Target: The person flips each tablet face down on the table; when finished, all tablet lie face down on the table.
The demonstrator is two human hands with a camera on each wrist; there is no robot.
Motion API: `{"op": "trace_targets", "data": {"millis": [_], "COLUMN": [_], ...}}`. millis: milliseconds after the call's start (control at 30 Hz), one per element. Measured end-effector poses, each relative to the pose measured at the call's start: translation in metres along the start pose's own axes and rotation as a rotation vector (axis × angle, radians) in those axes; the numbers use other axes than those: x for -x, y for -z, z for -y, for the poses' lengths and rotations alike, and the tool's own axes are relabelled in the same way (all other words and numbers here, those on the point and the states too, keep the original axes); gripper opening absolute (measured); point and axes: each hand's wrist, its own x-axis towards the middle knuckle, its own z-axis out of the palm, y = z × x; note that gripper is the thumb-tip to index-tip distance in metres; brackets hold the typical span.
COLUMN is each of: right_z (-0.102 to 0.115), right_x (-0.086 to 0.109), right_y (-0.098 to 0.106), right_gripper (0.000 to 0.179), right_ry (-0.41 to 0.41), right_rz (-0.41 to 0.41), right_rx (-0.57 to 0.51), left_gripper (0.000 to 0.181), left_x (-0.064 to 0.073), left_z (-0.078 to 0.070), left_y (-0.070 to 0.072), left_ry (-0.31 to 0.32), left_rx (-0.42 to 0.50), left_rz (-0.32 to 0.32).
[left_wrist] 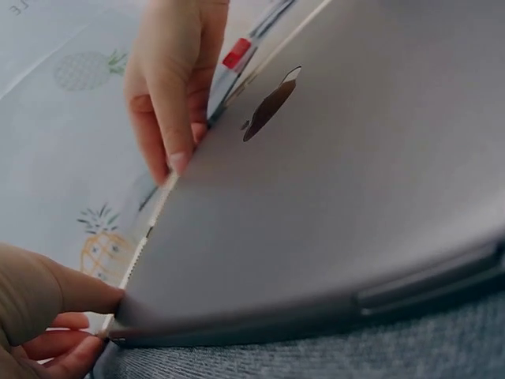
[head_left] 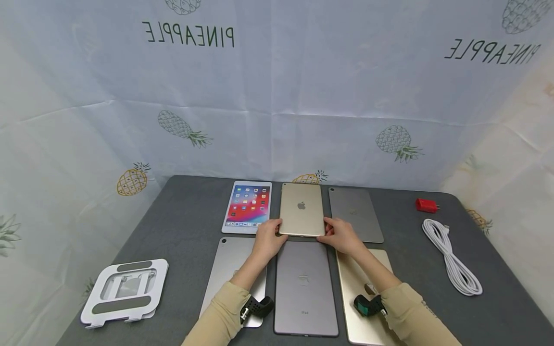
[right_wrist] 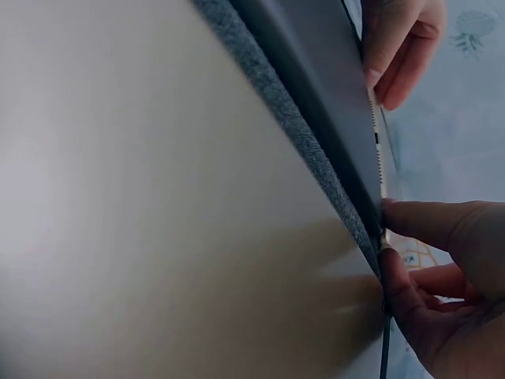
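Note:
A gold tablet [head_left: 301, 211], back side up with an apple logo, is at the middle of the table's far row. My left hand [head_left: 267, 239] pinches its near left corner between thumb and fingers. At the near right corner, my right hand [head_left: 343, 235] grips the same tablet. In the left wrist view my left hand [left_wrist: 39, 316] holds the thin edge at the lower left, and the right hand [left_wrist: 175, 87] is further up that edge. The right wrist view has my right hand [right_wrist: 450, 276] pinching the edge. Just nearer than the gold tablet lies a grey tablet [head_left: 305, 293], back up.
Left of the gold tablet lies a white tablet [head_left: 248, 204] with its screen lit; right, a dark grey tablet [head_left: 355, 214]. Nearer are a silver tablet [head_left: 229, 262] and another gold tablet [head_left: 352, 293]. A folded white stand [head_left: 125, 290], red plug [head_left: 427, 205] and white cable [head_left: 452, 259] lie outward.

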Motion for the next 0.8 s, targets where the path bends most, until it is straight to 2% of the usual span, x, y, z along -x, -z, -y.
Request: {"op": "trace_targets", "data": {"millis": [267, 533, 667, 800], "right_z": [0.004, 0.019, 0.031, 0.041], "right_x": [0.002, -0.001, -0.002, -0.005], "right_y": [0.0, -0.003, -0.005, -0.01], "right_gripper": [0.058, 0.059, 0.06, 0.061], "right_ry": [0.031, 0.076, 0.072, 0.055], "right_rz": [-0.038, -0.106, -0.099, -0.08], "right_rx": [-0.012, -0.053, -0.091, -0.132], "left_gripper": [0.037, 0.038, 0.038, 0.037], "left_x": [0.001, -0.005, -0.007, -0.009], "left_z": [0.001, 0.002, 0.004, 0.006], "left_y": [0.002, 0.013, 0.019, 0.026], "left_ry": [0.03, 0.163, 0.197, 0.258], "left_rx": [0.065, 0.291, 0.352, 0.396], "left_rz": [0.014, 0.033, 0.038, 0.034]}}
